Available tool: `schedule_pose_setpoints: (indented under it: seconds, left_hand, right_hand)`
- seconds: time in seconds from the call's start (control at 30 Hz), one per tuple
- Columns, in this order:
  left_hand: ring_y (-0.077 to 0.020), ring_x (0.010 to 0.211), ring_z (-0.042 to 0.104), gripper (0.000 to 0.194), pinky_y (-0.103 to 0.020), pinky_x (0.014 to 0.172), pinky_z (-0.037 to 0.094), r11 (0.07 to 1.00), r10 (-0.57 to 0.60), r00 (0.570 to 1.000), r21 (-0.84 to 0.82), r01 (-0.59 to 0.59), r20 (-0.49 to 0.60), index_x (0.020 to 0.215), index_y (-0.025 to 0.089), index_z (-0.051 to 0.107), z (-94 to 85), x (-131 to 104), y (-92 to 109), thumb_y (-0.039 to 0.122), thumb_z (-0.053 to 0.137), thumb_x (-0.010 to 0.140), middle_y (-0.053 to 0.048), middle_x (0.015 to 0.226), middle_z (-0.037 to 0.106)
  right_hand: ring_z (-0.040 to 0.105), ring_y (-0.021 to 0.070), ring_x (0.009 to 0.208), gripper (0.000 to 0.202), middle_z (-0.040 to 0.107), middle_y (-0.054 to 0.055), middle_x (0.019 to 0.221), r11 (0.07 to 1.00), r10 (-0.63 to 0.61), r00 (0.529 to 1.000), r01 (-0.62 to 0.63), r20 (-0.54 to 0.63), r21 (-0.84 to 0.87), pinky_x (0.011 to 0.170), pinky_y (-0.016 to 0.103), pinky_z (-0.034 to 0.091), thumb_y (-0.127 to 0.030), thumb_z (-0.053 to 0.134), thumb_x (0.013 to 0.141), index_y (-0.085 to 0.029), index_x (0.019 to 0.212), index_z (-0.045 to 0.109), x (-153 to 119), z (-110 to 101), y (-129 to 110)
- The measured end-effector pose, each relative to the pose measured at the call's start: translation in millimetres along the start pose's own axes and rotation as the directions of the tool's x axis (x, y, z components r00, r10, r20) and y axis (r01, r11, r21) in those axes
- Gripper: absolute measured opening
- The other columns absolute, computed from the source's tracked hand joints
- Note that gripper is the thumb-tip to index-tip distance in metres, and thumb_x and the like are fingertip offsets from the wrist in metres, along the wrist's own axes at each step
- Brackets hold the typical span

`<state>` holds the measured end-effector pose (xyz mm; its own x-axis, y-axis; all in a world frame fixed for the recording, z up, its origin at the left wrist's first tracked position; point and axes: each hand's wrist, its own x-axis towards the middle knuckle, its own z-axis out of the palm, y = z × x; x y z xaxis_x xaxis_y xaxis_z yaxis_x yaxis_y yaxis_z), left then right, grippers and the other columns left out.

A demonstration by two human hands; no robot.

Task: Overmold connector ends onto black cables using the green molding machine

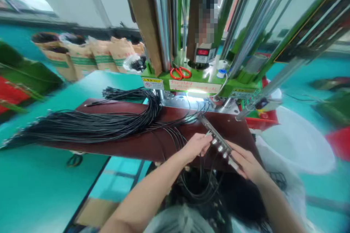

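A long metal mold bar (214, 136) with a row of shiny round connector ends along its edge lies at a slant over the brown board. Around its near end is my right hand (247, 162), fingers closed on it. My left hand (197, 145) pinches at the bar's left edge, closed on what looks like a black cable with a silver end; the fingertips partly hide it. Thin black cables (202, 191) loop down below that hand towards my lap. To the left, a thick bundle of black cables (90, 125) with silver ends is spread across the board.
The brown board (109, 148) sits before a green press (191, 83) with upright steel rods. Red-handled scissors (180, 73) rest on the press ledge. A white basin (298, 140) stands at the right. Several paper sacks (102, 54) line the back left, beyond a teal table (41, 185).
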<state>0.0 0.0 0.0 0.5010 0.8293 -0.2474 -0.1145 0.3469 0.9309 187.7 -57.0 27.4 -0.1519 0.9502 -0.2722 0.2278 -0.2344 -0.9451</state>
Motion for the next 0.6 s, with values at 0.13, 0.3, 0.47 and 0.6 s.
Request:
schedule_pose_setpoints:
  seconds: [0.13, 0.3, 0.47, 0.6]
  left_hand:
    - [-0.0037, 0.034, 0.026, 0.046, -0.019, 0.036, 0.02, 1.0, 0.012, 1.0, 0.004, -0.012, 0.019, 0.048, 0.018, 0.032, 0.2, -1.9, 1.5, 0.052, 0.047, 0.075, 0.009, 0.039, 0.026]
    - [-0.0035, 0.034, 0.026, 0.046, -0.018, 0.037, 0.021, 1.0, 0.016, 1.0, -0.01, -0.016, 0.012, 0.048, 0.018, 0.033, 1.3, -3.3, 2.4, 0.052, 0.047, 0.075, 0.009, 0.039, 0.025]
    - [-0.0043, 0.034, 0.031, 0.045, -0.018, 0.036, 0.026, 0.998, 0.065, 0.998, -0.016, -0.065, -0.025, 0.049, 0.018, 0.034, 2.2, -3.1, 1.2, 0.052, 0.048, 0.075, 0.008, 0.039, 0.03]
    - [-0.0066, 0.037, 0.042, 0.046, -0.02, 0.04, 0.034, 0.985, 0.133, 0.991, 0.114, -0.129, -0.03, 0.054, 0.016, 0.041, -2.7, -4.4, 5.8, 0.054, 0.039, 0.08, 0.004, 0.043, 0.043]
  right_hand:
    - [0.028, 0.0027, 0.031, 0.058, 0.054, 0.001, 0.056, 0.999, 0.026, 1.0, -0.026, 0.0, 0.029, 0.028, 0.016, 0.02, -0.046, 0.051, 0.081, -0.013, 0.128, 0.045, -0.4, 0.3, 0.2]
    - [0.03, 0.0026, 0.031, 0.06, 0.057, 0.003, 0.058, 1.0, 0.017, 1.0, -0.017, 0.01, 0.001, 0.027, 0.016, 0.022, -0.046, 0.051, 0.081, -0.012, 0.129, 0.044, 0.0, 1.1, 0.6]
    - [0.03, 0.0024, 0.031, 0.059, 0.058, 0.003, 0.06, 0.999, 0.02, 0.999, -0.019, 0.036, -0.041, 0.027, 0.016, 0.022, -0.046, 0.05, 0.081, -0.014, 0.13, 0.042, 1.3, 2.3, 2.1]
    - [0.03, 0.0024, 0.031, 0.059, 0.058, 0.003, 0.059, 1.0, 0.011, 1.0, -0.011, 0.014, 0.005, 0.027, 0.015, 0.022, -0.044, 0.051, 0.082, -0.012, 0.13, 0.042, 1.2, 1.0, 1.9]
